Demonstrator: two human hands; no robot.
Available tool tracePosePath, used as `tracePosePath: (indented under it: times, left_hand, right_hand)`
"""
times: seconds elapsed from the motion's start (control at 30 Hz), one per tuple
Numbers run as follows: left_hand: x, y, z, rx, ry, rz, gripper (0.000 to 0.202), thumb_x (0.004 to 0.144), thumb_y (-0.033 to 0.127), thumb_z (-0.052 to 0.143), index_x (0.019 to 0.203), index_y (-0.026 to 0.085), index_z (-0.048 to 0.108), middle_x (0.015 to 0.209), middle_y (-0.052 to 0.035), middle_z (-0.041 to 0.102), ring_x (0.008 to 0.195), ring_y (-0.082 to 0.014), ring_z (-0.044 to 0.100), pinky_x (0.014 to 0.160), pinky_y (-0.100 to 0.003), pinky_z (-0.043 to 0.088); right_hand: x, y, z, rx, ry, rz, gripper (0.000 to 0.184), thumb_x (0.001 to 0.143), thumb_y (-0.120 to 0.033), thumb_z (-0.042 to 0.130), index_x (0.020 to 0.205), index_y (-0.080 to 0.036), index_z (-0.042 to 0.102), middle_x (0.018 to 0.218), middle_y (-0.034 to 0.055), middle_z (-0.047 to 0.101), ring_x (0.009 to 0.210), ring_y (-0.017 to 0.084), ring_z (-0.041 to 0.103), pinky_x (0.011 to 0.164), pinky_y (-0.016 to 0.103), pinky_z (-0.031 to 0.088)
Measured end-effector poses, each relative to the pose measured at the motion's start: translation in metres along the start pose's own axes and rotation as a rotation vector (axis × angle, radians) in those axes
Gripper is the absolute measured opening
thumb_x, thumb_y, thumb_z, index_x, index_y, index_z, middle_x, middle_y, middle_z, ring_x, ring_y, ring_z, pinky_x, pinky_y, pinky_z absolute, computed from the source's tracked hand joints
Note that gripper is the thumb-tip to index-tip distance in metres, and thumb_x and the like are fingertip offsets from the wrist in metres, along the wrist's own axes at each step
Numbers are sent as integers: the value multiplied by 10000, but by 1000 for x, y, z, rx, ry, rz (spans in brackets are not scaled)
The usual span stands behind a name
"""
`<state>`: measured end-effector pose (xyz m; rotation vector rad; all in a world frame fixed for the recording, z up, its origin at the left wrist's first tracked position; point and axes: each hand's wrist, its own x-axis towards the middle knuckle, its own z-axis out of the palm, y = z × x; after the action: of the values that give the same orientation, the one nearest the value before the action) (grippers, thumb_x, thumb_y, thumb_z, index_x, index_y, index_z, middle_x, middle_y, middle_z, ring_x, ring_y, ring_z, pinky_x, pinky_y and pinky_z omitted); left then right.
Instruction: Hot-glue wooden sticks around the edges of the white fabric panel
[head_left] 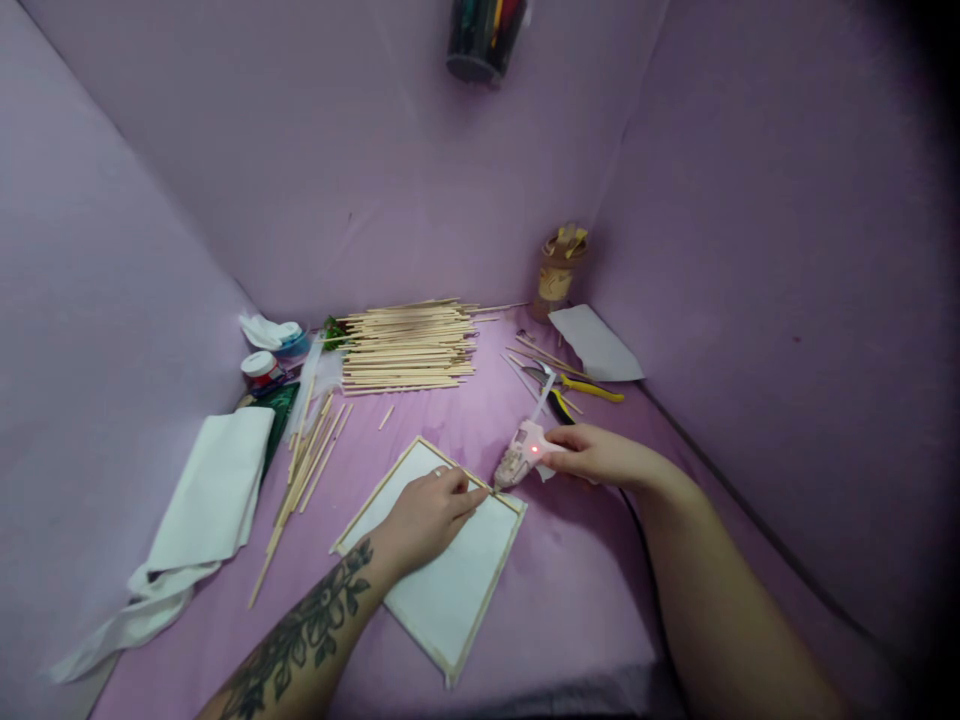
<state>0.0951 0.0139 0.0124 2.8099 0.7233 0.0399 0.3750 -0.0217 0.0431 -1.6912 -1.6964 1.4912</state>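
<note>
A hot glue gun (517, 458) with a glowing red light is gripped in my right hand (585, 455). Its nozzle meets the upper right edge of a white sheet (461, 590) framed with thin wooden sticks. My left hand (431, 510) lies across that framed sheet, palm down. Its index finger reaches along the stick edge (504, 497) with the tip close to the nozzle; the undersides of the fingers are hidden. A translucent glue stick (541, 390) juts from the back of the gun.
Many wooden sticks (409, 350) are piled at the back, with more loose sticks (304, 470) at left. Folded white cloth (214, 485) lies far left. Yellow-handled pliers (592, 388), white paper (598, 343) and a brown cup (555, 275) are at right. A dark cord (645, 560) trails beneath my right arm.
</note>
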Motion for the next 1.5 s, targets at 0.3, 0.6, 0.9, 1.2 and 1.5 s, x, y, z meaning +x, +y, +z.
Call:
tracePosePath:
  times: [0.3, 0.6, 0.9, 1.2, 1.5]
  left_hand:
    - [0, -1, 0, 6, -21, -2, 371, 962, 354, 326, 1247, 300, 558, 976, -48, 592, 855, -166, 531, 734, -292, 421]
    - [0, 0, -1, -2, -33, -10, 370, 961, 348, 328, 1251, 310, 554, 988, -48, 590, 874, -169, 531, 752, -291, 421]
    - [0, 0, 1, -18, -18, -3, 373, 963, 356, 321, 1245, 307, 559, 977, -47, 595, 864, -165, 533, 746, -290, 422]
    - [-15, -21, -29, -103, 127, -294, 280, 912, 321, 417, 926, 232, 682, 992, -45, 614, 899, -157, 568, 801, -277, 421]
    - [-31, -44, -29, -86, 61, -805, 197, 816, 335, 466, 869, 204, 602, 855, -51, 668, 762, -181, 591, 631, -271, 367]
  right_hand:
    - [0, 2, -3, 3, 40, -2, 373, 811, -529, 527, 822, -160, 575, 648, -10, 535, 475, 87, 475, 405, 192, 315]
    - [1, 0, 0, 33, 18, -4, 372, 788, -534, 558, 808, -164, 583, 619, -12, 542, 472, 91, 466, 409, 200, 298]
    - [1, 3, 1, 39, 21, -7, 354, 804, -514, 558, 816, -162, 589, 637, -11, 545, 464, 89, 470, 400, 199, 297]
    - [-3, 6, -10, 342, 232, -90, 361, 749, -522, 616, 776, -167, 555, 619, -20, 546, 457, 79, 461, 410, 196, 319]
    - [22, 18, 2, 811, 419, -272, 287, 581, -265, 680, 828, -171, 567, 628, -6, 605, 448, 92, 486, 405, 205, 363]
